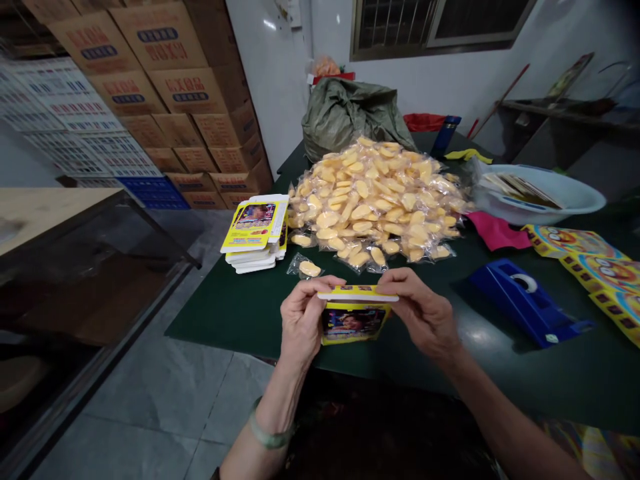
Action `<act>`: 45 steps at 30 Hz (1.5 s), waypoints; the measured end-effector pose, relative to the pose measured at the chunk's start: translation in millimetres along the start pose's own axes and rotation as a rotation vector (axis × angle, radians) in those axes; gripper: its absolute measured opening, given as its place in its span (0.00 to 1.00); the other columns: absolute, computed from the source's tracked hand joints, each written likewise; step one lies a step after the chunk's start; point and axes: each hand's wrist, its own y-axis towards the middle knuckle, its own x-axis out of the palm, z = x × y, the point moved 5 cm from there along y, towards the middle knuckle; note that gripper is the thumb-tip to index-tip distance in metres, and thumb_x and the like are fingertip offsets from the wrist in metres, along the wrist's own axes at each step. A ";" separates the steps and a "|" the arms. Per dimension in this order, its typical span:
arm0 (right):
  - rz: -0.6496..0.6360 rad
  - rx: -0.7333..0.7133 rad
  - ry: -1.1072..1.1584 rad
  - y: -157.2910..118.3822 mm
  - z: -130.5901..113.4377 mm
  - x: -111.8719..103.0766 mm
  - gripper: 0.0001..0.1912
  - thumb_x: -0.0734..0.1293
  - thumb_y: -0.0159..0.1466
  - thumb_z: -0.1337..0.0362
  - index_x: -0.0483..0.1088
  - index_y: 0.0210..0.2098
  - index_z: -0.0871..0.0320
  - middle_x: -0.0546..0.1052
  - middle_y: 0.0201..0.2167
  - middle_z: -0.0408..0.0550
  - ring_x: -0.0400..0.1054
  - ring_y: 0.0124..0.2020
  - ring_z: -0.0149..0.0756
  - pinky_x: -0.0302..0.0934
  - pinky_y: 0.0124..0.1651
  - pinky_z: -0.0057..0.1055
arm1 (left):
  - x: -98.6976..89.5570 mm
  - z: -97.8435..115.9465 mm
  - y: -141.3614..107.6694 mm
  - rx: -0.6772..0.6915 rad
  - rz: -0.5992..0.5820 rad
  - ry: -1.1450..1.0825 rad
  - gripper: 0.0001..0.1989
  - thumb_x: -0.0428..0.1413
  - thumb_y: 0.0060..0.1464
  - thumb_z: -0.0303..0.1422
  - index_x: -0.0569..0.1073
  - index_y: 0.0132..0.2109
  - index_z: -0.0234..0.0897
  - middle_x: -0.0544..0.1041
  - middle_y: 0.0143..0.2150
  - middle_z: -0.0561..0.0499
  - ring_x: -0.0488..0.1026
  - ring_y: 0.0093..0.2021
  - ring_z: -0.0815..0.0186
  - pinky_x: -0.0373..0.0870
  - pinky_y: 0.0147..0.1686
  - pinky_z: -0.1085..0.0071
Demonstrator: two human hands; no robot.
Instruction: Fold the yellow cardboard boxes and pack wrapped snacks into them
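A small yellow printed box (355, 323) is held near the table's front edge, its flap with a white edge turned toward me. My left hand (303, 317) pinches the flap's left end between thumb and fingers. At the right end, my right hand (423, 313) grips the same flap. Just beyond the box lies a single wrapped yellow piece (309, 269). Behind it rises a large heap of wrapped yellow pieces (370, 200). To the left is a stack of flattened yellow boxes (255, 227).
On the green table (225, 307), a blue tape dispenser (525, 300), pink cloth (500, 230), light-blue basin (575, 193) and yellow printed packs (600, 267) are at the right. A grey-green sack (350, 113) stands behind the heap. Cartons (180, 87) are stacked at back left.
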 end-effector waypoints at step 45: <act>0.199 -0.272 -0.355 -37.6 -4.8 18.0 0.17 0.59 0.65 0.72 0.66 0.49 0.47 0.71 0.46 0.49 0.70 0.45 0.37 0.71 0.42 0.37 | 4.2 9.6 -13.9 0.586 -0.213 0.381 0.09 0.62 0.47 0.24 0.72 0.37 0.37 0.75 0.40 0.49 0.76 0.39 0.65 0.76 0.36 0.67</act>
